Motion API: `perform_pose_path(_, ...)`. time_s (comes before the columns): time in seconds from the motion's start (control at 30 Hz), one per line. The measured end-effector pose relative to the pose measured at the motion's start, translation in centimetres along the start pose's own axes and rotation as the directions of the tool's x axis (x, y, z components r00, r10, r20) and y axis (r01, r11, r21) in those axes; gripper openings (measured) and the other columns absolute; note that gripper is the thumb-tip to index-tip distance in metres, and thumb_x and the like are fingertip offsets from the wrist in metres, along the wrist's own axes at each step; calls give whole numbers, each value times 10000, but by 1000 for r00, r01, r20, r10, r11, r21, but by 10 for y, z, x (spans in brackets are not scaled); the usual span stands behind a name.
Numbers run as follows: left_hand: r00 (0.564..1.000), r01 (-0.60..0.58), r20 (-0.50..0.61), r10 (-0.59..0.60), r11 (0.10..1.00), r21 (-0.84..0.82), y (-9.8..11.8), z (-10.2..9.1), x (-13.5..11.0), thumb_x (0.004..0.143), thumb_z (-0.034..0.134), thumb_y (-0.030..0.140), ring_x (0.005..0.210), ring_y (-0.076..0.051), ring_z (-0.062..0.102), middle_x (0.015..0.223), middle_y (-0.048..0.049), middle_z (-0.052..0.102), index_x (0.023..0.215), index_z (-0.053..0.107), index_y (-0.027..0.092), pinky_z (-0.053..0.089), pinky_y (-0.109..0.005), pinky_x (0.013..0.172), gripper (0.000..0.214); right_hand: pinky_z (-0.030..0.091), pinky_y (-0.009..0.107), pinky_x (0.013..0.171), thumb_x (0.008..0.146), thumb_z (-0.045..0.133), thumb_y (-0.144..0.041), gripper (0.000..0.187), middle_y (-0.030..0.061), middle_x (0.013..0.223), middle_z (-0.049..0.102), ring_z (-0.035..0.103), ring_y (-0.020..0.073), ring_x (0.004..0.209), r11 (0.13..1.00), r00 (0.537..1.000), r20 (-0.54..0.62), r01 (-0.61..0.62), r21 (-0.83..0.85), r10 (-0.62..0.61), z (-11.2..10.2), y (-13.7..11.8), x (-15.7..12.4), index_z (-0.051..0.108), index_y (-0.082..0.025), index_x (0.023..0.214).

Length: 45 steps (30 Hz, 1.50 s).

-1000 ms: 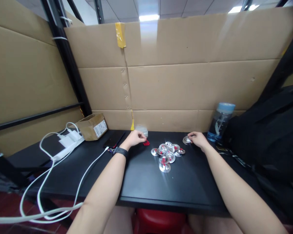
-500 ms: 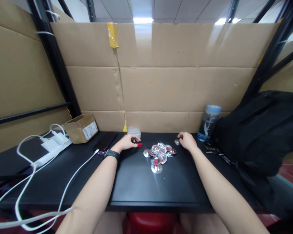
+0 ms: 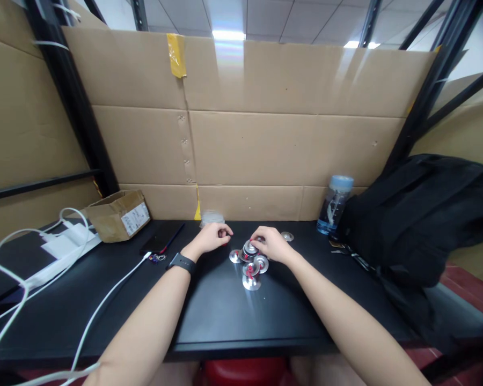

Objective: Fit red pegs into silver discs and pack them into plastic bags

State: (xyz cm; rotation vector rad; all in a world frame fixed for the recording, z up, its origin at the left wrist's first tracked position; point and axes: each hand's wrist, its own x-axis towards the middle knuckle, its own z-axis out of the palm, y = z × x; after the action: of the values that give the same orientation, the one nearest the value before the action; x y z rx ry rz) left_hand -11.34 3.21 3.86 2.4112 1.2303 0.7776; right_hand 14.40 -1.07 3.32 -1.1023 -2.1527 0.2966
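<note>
A pile of small silver metal discs (image 3: 251, 266), some with red centres, lies on the black table (image 3: 225, 316). My right hand (image 3: 270, 244) rests on the far side of the pile, its fingers closed round one silver disc (image 3: 250, 247). A single disc (image 3: 286, 236) lies apart, to the right of that hand. My left hand (image 3: 211, 237), with a black watch on the wrist, is curled into a loose fist just left of the pile. What it holds is hidden.
A blue-capped water bottle (image 3: 335, 205) and a black bag (image 3: 418, 214) stand at the right. A small clear container (image 3: 212, 217), a dark phone (image 3: 161, 238), a cardboard box (image 3: 116, 214) and a white charger with cables (image 3: 60, 246) are at the left. Cardboard walls surround the table.
My right hand left the single disc at the right and moved left onto the pile. My left hand curled shut over the small red piece. The view shifted right.
</note>
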Motion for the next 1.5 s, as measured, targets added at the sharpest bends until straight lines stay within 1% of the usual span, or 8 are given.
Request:
perform_pose_path(0.2,990,-126,-84,114,981,-146,46,20,3,860,675,321,789,-163,685,900,-30,772,983,765,197,491,-249,716,196,551,302,623,888,652,-393,194,18,789,723,705,189,649,845,974,-36,-175,505,223,-4,5,1,641,-203,921)
perform_pose_path(0.37,964,-165,-229,132,978,-131,67,33,3,891,633,253,780,-165,700,873,-30,780,904,758,187,500,-250,747,142,602,338,689,843,716,-482,305,66,1026,731,724,193,722,761,980,-22,-140,633,198,-2,4,1,651,-203,948)
perform_pose_path(0.57,966,-154,-222,132,984,-87,67,29,2,816,674,228,675,-138,657,737,-7,744,781,747,162,472,-223,669,104,598,339,785,761,804,-432,340,83,1067,739,738,209,861,727,992,21,-105,678,124,-3,-4,-1,640,-187,931)
perform_pose_path(0.67,978,-110,-187,97,992,-62,56,19,3,765,674,202,657,-140,658,703,-3,737,762,761,167,464,-221,643,93,585,310,714,721,807,-371,338,78,1035,749,723,185,783,796,987,-48,-93,598,151,-6,0,1,628,-191,944)
perform_pose_path(0.8,987,29,-158,-16,996,80,24,-1,2,721,668,207,646,-164,665,699,-19,744,727,762,180,466,-239,631,99,546,284,708,700,765,-285,260,37,927,758,694,175,754,966,959,-214,-139,216,186,-24,34,-1,668,-208,928)
perform_pose_path(0.97,977,152,-186,-106,954,257,-10,-20,-2,720,662,235,686,-202,697,708,-39,762,701,765,204,461,-254,642,109,506,282,737,673,750,-221,219,23,834,757,693,200,785,931,945,-159,-312,-191,284,-58,88,-15,721,-221,890)
perform_pose_path(1.17,998,65,11,-70,969,236,-20,-17,0,713,654,203,715,-203,719,742,-33,778,712,787,216,471,-247,673,133,500,278,753,705,781,-239,194,53,869,770,699,199,811,923,944,-5,-324,-208,330,-63,106,-21,747,-189,889)
perform_pose_path(1.5,998,42,37,-48,989,143,-22,-15,1,746,628,232,698,-192,710,731,-14,769,715,780,220,466,-237,662,156,507,300,815,799,742,-253,136,61,900,782,707,201,861,928,939,46,-327,-180,340,-63,107,-22,769,-187,915)
